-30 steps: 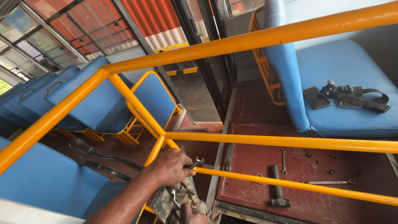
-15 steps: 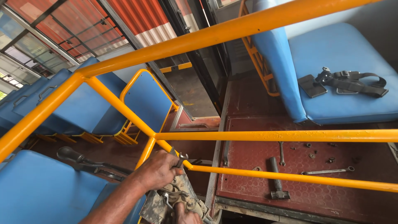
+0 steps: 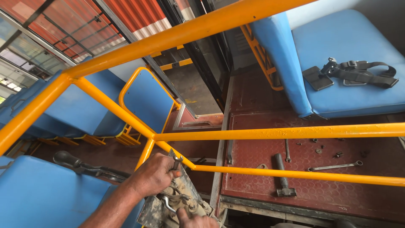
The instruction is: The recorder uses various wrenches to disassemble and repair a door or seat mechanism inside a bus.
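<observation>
Grimy metal bracket (image 3: 185, 198) sits at the near edge, low and left of centre, just under the yellow railing (image 3: 274, 133). Left hand (image 3: 154, 175) is curled tight round a spanner (image 3: 176, 159) on it — right hand (image 3: 192, 217), mostly cut off, presses a thumb on a second spanner (image 3: 168, 203). A hammer (image 3: 282, 179) lies on the red floor (image 3: 337, 190) to the right.

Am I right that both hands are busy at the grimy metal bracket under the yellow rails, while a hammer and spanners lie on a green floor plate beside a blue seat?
Not quite: the floor plate is dark red, not green, as the head view shows. The rest holds: the left hand and right hand work at the grimy metal bracket under the yellow rails, and the hammer and spanners lie beside the blue seat.
</observation>
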